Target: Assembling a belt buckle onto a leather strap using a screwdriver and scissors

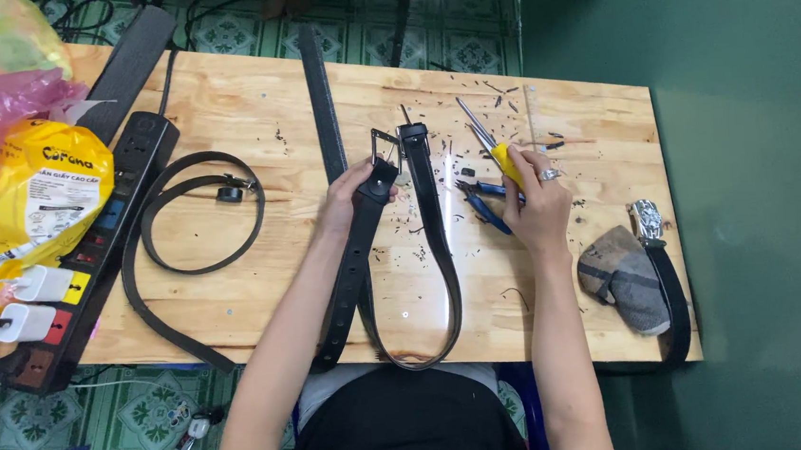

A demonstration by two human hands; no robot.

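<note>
My left hand (348,189) grips a black leather belt (439,250) just below its square metal buckle (385,147). The belt loops down toward the table's near edge and back up. My right hand (537,200) holds a yellow-handled tool (494,146) with two thin metal blades pointing up and left; a ring is on one finger. Blue-handled pliers (484,199) lie on the wood just left of my right hand.
On the wooden table (235,295), a second black belt (192,213) lies coiled at the left, and a straight strap (323,107) runs to the far edge. Along the left edge lies a black power strip (97,239) with chargers, beside yellow plastic bags (27,197). At right sit a grey cloth (626,279) and a silver-buckled belt (658,252). Leather scraps litter the top.
</note>
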